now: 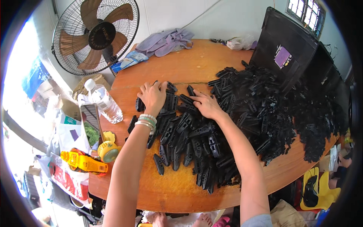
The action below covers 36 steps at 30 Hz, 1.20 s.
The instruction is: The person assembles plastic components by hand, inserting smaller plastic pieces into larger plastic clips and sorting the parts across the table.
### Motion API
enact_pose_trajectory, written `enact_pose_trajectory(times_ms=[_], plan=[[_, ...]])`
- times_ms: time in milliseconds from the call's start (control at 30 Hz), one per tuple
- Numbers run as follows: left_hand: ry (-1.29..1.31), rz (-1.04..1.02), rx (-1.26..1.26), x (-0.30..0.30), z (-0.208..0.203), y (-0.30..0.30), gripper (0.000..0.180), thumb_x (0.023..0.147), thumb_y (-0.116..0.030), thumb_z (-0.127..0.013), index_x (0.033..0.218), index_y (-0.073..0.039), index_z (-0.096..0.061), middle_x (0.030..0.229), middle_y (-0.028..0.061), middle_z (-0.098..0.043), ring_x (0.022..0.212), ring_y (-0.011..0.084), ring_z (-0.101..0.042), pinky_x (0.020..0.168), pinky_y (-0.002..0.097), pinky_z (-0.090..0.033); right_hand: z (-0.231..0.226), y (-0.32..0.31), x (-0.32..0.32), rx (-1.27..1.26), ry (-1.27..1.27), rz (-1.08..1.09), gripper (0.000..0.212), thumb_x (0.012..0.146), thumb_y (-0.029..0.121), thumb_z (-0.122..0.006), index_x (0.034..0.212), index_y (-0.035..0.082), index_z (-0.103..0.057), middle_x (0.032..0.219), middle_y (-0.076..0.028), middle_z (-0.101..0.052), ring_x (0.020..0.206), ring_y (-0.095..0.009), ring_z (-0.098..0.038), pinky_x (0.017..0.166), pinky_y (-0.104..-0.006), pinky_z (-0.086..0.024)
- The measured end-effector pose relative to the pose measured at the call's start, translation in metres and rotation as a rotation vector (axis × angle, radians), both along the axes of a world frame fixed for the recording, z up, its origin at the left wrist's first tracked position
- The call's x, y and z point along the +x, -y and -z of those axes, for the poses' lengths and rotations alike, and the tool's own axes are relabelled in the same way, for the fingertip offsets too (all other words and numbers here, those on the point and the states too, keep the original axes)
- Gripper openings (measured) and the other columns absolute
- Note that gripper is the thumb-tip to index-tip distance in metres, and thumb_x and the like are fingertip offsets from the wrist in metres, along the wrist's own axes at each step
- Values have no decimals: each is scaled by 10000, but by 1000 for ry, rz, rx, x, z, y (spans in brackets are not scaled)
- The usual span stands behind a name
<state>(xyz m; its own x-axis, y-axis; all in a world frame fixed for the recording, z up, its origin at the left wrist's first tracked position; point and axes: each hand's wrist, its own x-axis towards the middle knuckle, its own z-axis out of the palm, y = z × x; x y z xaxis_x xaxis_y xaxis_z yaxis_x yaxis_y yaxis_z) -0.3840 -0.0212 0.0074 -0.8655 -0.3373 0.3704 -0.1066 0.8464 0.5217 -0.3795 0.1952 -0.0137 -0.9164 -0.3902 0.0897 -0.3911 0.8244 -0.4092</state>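
Observation:
Many long black plastic pieces (184, 124) with tapered ends and slots lie in a loose pile on the wooden table. Over the pile's far left edge rests my left hand (153, 99), palm down, fingers spread on the pieces; a bead bracelet and bangles circle that wrist. My right hand (207, 106) reaches over the far middle of the pile, its fingers stretched out beside a single upright-leaning piece (190, 90). Neither hand visibly lifts a piece. What lies under the palms is hidden.
A larger heap of black pieces (261, 102) spreads at the right before a tipped black crate (281, 41). At left stand a clear bottle (106, 102), a propped phone-like screen (90, 121) and an orange bottle (85, 162). A fan (101, 36) and purple cloth (166, 42) sit behind.

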Motion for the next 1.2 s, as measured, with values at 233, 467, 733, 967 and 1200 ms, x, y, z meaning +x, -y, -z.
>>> enact_pose_trajectory(times_ms=[233, 467, 733, 967, 1200], plan=[[337, 258, -302, -31, 18, -28, 585, 861, -643, -405, 1317, -285, -488, 1482, 123, -277, 1371, 369, -186, 1002, 700, -130, 15, -8, -12, -93, 8, -59, 380, 907, 216, -391, 1240, 195, -572, 1470, -29, -318, 1333, -263, -314, 1028, -682, -170], [230, 403, -273, -6, 30, -27, 507, 908, -544, -404, 1273, -215, -529, 1445, 109, -350, 1356, 274, -279, 1016, 653, -188, 2, -1, -4, -40, 7, -43, 359, 908, 187, -396, 1207, 185, -596, 1455, -33, -345, 1329, -281, -322, 1028, -684, -166], [318, 437, -64, 20, 18, -30, 456, 923, -489, -423, 1141, -145, -629, 1382, 139, -433, 1333, 313, -313, 1062, 613, -94, -25, 2, 23, 142, 86, -51, 331, 934, 173, -430, 1230, 152, -575, 1439, -61, -370, 1332, -287, -313, 1069, -631, -131], [-86, 317, -129, -8, 21, 2, 399, 903, -449, -496, 1081, -130, -658, 1401, 108, -407, 1327, 294, -309, 1056, 621, -141, -70, 5, 143, -17, -457, -241, 255, 848, 174, -579, 1038, 9, -618, 1177, -164, -533, 1247, -346, -392, 1017, -615, -254], [277, 252, -264, -17, 32, 13, 596, 891, -597, -386, 1231, -147, -581, 1507, 74, -233, 1360, 276, -271, 1082, 543, -194, -25, 1, 290, 79, -462, -592, 399, 859, 264, -505, 1206, 71, -552, 1349, -118, -474, 1331, -260, -350, 1042, -622, -193]])
